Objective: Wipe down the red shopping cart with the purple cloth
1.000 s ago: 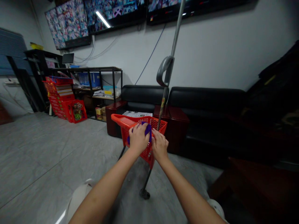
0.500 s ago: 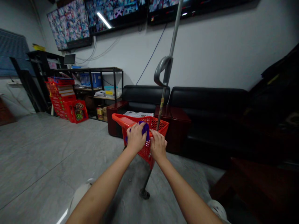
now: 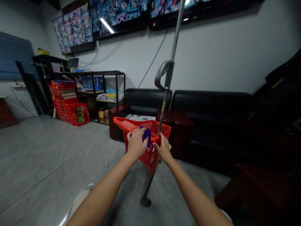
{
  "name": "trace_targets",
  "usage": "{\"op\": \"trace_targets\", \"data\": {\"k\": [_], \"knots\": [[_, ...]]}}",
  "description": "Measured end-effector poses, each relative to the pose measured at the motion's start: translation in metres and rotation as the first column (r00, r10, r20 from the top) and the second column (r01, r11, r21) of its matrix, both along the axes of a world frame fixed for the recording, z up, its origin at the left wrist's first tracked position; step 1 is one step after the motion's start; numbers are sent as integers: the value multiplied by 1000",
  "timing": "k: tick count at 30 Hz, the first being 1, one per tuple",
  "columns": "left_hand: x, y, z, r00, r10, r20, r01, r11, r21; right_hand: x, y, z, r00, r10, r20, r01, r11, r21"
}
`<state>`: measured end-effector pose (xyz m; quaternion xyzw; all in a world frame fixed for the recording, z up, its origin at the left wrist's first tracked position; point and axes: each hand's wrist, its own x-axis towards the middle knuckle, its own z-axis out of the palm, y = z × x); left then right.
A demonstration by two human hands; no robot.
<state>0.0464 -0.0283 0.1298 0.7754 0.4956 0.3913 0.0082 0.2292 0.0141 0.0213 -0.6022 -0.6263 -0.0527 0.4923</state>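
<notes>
A small red plastic shopping cart [image 3: 154,161] with a perforated basket stands in front of me on a wheeled leg. My left hand [image 3: 137,142] is closed over a purple cloth [image 3: 148,135] and presses it on the cart's near rim, beside the orange-red handle [image 3: 124,123]. Part of the cloth is hidden beneath my palm. At the basket's right corner, my right hand [image 3: 164,147] grips the rim, thumb on the near side; some fingers are hidden. A grey metal pole [image 3: 175,44] with a looped grey handle [image 3: 162,75] rises from the cart just beyond that hand.
Black sofas [image 3: 209,106] with dark red wooden armrests [image 3: 181,119] stand close behind the cart. To the left are a black-framed shelf [image 3: 110,72] and stacked red boxes [image 3: 63,105]. A dark wooden table [image 3: 256,182] is at lower right. Screens [image 3: 119,15] hang on the wall.
My right hand has shifted right along the rim to the basket's corner, its thumb now spread. My left hand stays on the cloth, almost in place. The view has tilted up slightly.
</notes>
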Motion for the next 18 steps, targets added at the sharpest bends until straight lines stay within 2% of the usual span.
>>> {"op": "trace_targets", "data": {"k": [2,5,9,13,18], "knots": [[6,-8,-1,1000,1,-31,-1,1000,13,7,7,-2,997,72,35,-70,996,-54],[13,-15,-6,995,-40,-87,45,997,57,14,9,1,993,110,50,-106,991,-78],[16,-7,-13,1000,1,-26,1,995,100,14,1,13,992,104,70,-97,990,-100],[9,7,-11,989,120,89,-126,989,72,-8,-6,22,993,49,104,-40,996,-83],[-21,21,4,972,200,121,-202,979,0,-52,-15,27,998,-28,62,32,997,-73]]}}
